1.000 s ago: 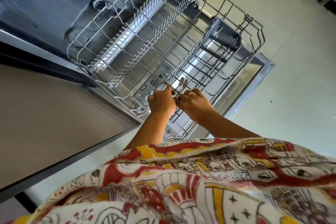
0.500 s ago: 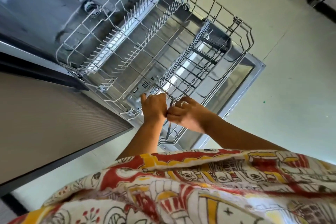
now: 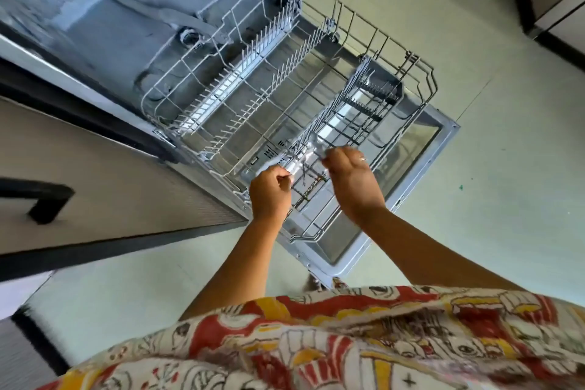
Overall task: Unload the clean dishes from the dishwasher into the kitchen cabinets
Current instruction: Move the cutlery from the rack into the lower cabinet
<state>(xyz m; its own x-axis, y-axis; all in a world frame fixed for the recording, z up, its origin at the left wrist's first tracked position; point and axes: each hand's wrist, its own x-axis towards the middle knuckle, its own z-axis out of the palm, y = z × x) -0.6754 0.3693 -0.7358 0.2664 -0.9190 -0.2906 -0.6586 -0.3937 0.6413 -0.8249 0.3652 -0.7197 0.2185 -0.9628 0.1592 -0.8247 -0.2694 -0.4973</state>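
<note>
Both hands hover over the near end of the one pulled-out rack [image 3: 281,73]. The left hand [image 3: 270,191] is curled round the lower end of some shiny cutlery [image 3: 305,157], and the right hand [image 3: 351,180], wearing one ring [image 3: 361,159], pinches its upper end. The cutlery is motion-blurred, so the pieces cannot be counted. It is held just above the rack, beside the single wire basket [image 3: 376,89], over the open door [image 3: 443,136].

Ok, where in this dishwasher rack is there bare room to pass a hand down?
Bare wire floor lies between the left tine row and the right tine row, and between that row and the cutlery basket. Crowded: the basket's near end, where left hand and right hand hold cutlery.
</note>
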